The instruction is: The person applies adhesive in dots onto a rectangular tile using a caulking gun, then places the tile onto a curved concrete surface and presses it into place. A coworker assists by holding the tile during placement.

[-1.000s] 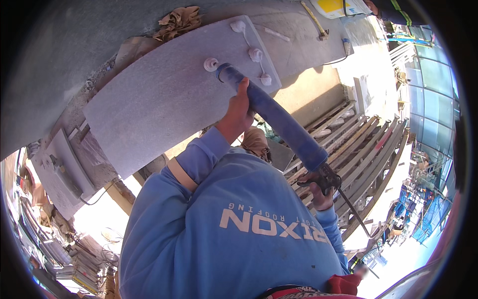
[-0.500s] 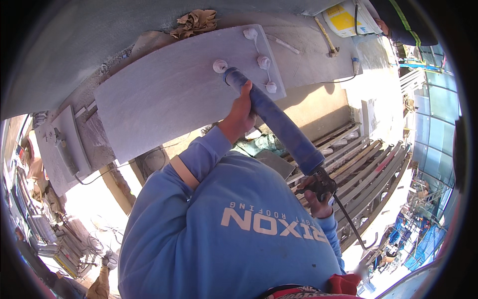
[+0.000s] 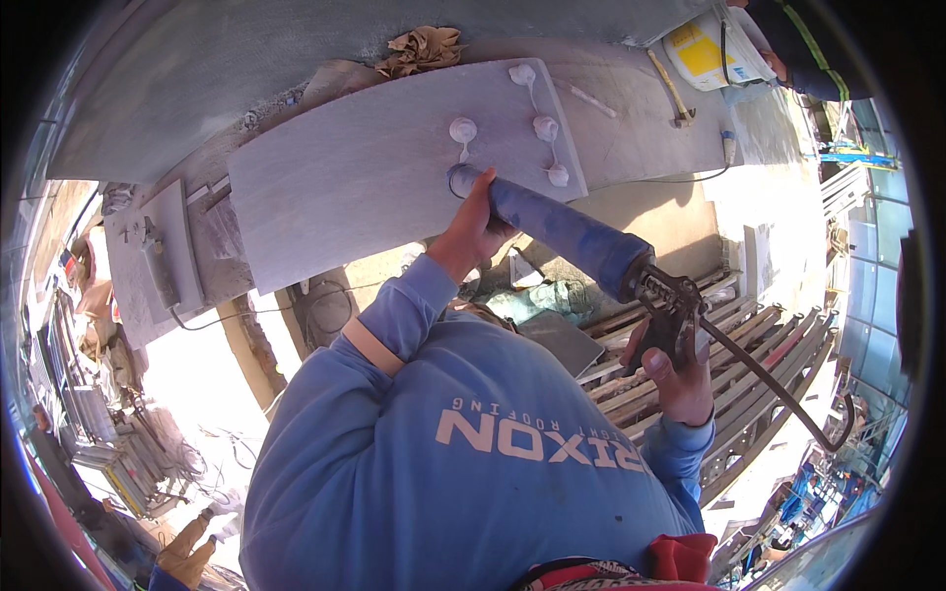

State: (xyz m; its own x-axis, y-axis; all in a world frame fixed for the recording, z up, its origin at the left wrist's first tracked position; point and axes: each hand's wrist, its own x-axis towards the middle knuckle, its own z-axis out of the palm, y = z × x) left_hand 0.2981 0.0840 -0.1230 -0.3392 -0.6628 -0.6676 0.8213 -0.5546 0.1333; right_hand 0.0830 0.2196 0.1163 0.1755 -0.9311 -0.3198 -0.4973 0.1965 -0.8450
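Note:
A blue caulking gun (image 3: 562,231) slants across the view. My left hand (image 3: 480,222) is closed round the barrel near its nozzle end. My right hand (image 3: 670,369) grips the black trigger handle (image 3: 662,325) at the back, from which a bent rod (image 3: 759,374) sticks out. Above my left hand lies a pale grey stone slab (image 3: 345,177) carrying several whitish dabs of paste, including one (image 3: 462,131) just above the nozzle end, with a thin tail trailing down from it.
A hammer (image 3: 670,89), white bucket (image 3: 714,54), crumpled brown paper (image 3: 419,49) and corded power tool (image 3: 158,261) surround the slab. Metal rails (image 3: 778,360) lie at right. A co-worker's arm (image 3: 818,44) is at top right; another's gloved hand (image 3: 187,552) at lower left.
Both hands and the caulking gun have shifted down and right relative to the slab, leaving the nozzle end below the middle dab, which now has a tail. The gun's back end has swung rightward.

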